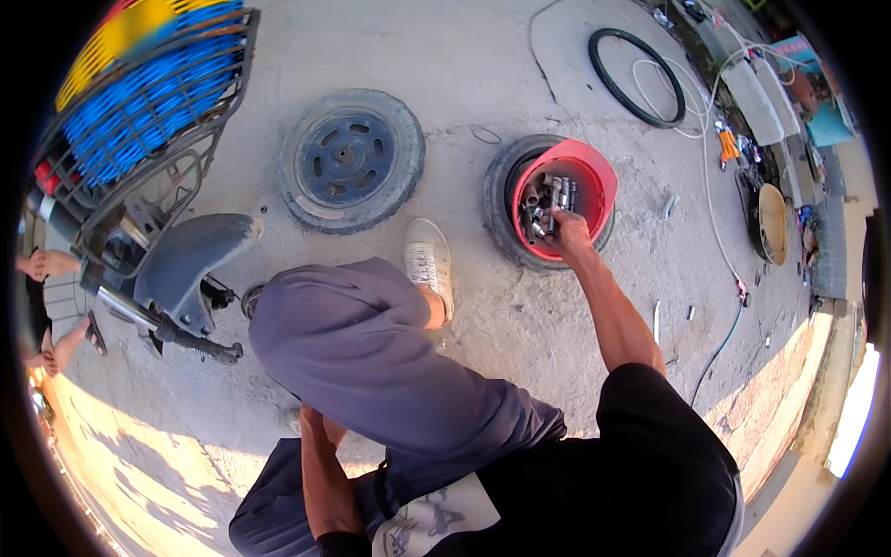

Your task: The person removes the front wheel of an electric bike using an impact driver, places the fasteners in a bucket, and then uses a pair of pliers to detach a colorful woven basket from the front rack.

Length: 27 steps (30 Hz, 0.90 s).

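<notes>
My right hand [570,232] reaches into an upturned red helmet [594,178] with a short brim. Metal sockets [557,193] and other small cylindrical parts lie in a heap inside it. The fingers are curled among the sockets; what they grip is partly hidden. The helmet sits on a tyre [497,190] lying flat on the ground. My left arm [325,473] goes down beside my bent knee, and the left hand [314,415] is mostly hidden behind the trouser leg, its fingers out of sight.
A wheel with a tyre [343,160] lies ahead. On the left stands a motorbike front with a mudguard [197,269] and a rack [200,167] of blue and yellow goods. A loose black tyre [594,56], an air hose [710,204] and a tan basin [772,225] lie right. Someone's feet [96,332] show far left.
</notes>
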### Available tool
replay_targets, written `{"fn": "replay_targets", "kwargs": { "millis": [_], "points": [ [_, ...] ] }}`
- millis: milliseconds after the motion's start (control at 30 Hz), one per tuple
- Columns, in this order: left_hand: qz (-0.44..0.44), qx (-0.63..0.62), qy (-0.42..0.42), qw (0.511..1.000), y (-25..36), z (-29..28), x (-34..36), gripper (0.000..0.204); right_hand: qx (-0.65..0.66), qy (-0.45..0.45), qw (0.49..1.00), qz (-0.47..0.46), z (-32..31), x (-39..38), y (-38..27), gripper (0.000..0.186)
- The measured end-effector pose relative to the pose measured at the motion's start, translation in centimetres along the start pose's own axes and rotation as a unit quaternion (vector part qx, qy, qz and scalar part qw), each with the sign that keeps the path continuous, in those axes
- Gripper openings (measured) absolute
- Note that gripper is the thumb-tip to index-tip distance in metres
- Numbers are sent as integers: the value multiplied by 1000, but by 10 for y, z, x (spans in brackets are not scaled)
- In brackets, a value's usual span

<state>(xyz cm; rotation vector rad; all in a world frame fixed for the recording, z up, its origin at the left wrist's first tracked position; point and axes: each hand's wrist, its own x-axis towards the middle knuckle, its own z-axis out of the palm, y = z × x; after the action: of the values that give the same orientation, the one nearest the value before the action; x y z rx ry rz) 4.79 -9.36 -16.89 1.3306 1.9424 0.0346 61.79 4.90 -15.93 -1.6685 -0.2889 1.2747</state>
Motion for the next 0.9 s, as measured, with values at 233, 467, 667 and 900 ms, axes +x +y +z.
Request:
{"fn": "replay_targets", "kwargs": {
  "millis": [233,467,667,900],
  "points": [
    [137,175,74,972,134,-163,-95,23,-151,-152,928,-304,29,-175,-140,30],
    [451,92,242,854,213,-223,-201,53,-382,-385,640,-544,171,-357,-178,18],
    [391,144,195,888,152,-187,-195,29,-424,-555,535,-476,248,-381,-117,24],
    [271,215,99,933,89,-173,-200,21,-652,-435,580,-225,334,-174,-24,54]
  ]
}}
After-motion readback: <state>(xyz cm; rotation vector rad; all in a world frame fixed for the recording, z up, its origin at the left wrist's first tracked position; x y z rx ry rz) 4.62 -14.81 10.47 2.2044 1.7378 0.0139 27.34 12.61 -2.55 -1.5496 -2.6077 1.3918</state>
